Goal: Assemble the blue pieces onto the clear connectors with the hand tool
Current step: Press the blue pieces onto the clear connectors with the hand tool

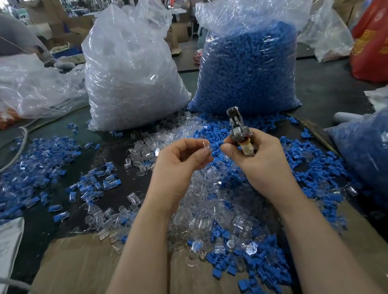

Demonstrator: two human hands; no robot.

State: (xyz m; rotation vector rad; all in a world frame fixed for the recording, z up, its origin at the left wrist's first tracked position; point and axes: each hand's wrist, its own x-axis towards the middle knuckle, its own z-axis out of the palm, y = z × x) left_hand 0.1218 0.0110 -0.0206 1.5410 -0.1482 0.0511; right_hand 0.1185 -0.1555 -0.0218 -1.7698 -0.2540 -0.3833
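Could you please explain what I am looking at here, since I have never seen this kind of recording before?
There is no machine: a person works with bare hands, filmed by one wide-angle camera on their head looking forward and down. The left hand pinches a clear connector at its fingertips. The right hand grips a metal hand tool pointing upward and seems to pinch a blue piece next to the connector. On the table lie loose clear connectors and blue pieces mixed together, over a flattened cardboard sheet near the person. Behind stand a bag of clear parts and a bag of blue parts.
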